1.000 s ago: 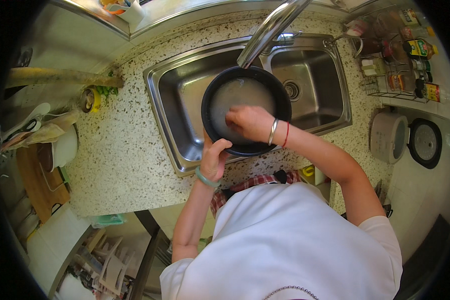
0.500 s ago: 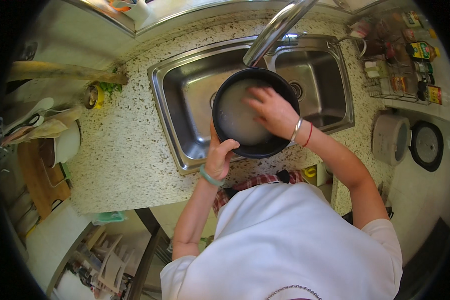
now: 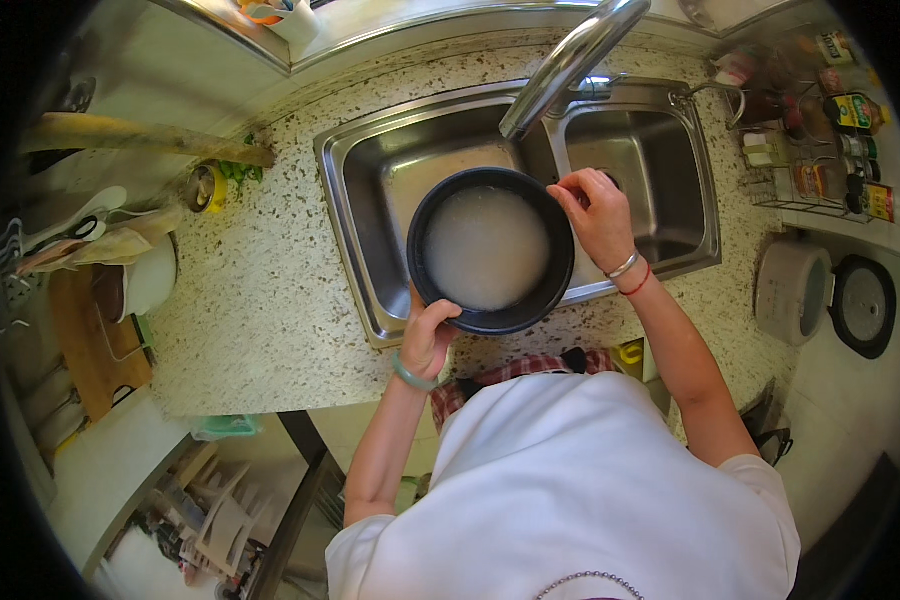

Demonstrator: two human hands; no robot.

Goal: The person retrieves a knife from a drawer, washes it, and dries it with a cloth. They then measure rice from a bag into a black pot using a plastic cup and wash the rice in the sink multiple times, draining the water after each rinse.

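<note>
A round black pot (image 3: pixel 422 275) holds cloudy, whitish water (image 3: pixel 487 248), with something pale under the surface. It is held over the front edge of the steel double sink (image 3: pixel 370 170). My left hand (image 3: pixel 430 335) grips its near left rim, thumb on top and fingers hidden beneath. My right hand (image 3: pixel 598 215) is out of the water at the far right rim, its fingertips pinched together at the edge. The chrome faucet (image 3: pixel 575 65) hangs just beyond the pot, and no water runs from it.
Speckled counter (image 3: pixel 260 290) surrounds the sink. On the left are a yellow roll (image 3: pixel 207 187), a white container (image 3: pixel 152 275) with utensils and a wooden board (image 3: pixel 85 330). A wire rack (image 3: pixel 810 205) of jars and bottles is at the right, above a clear round container (image 3: pixel 792 290).
My right hand has come up out of the cloudy water and moved right to the pot's rim. The pot has shifted slightly left and nearer to me, with my left hand still on it.
</note>
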